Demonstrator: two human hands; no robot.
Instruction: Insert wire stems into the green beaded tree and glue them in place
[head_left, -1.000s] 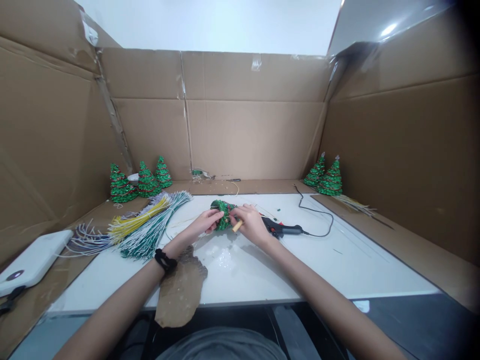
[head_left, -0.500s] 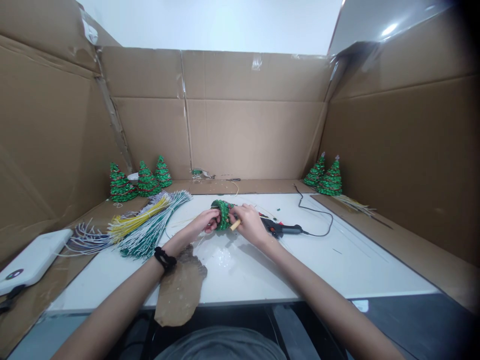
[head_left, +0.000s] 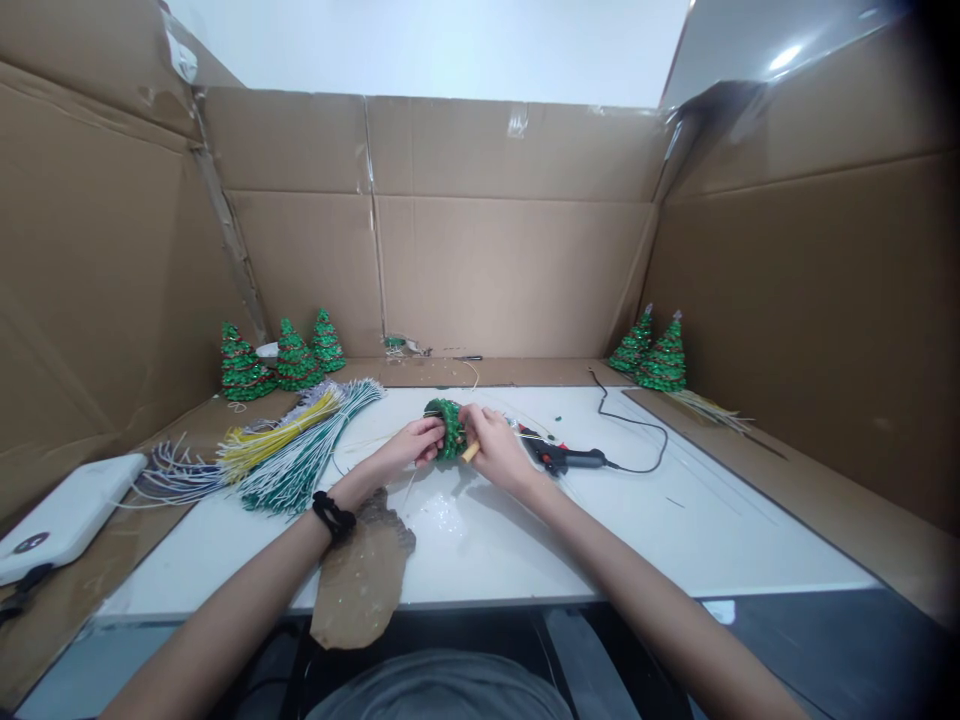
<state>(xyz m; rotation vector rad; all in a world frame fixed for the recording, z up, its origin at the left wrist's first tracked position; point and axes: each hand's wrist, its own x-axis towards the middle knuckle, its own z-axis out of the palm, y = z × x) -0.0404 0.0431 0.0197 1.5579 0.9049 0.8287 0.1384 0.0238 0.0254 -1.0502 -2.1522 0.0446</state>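
Green beaded piece (head_left: 452, 432) is basically gripped by fingers (head_left: 431, 427) from both sides, left hand (head_left: 411, 445) and right hand (head_left: 493, 442) equally near.

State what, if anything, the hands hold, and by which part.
The left hand holds the green piece by its left edge; the right hand is at its right side and holds a tan stick, its gripped part hidden.

Green ornament (head_left: 451, 428): rough, glossy surface. Stick (head_left: 471, 452): matt, wood-like. Glue gun (head_left: 583, 458): smooth plastic. Table (head_left: 637, 540): smooth, glossy, reflecting light. Back partition (head_left: 510, 265): matt cardboard, bearing shiny tape (head_left: 517, 122). Wristband (head_left: 332, 516): apparently cloth, matt.
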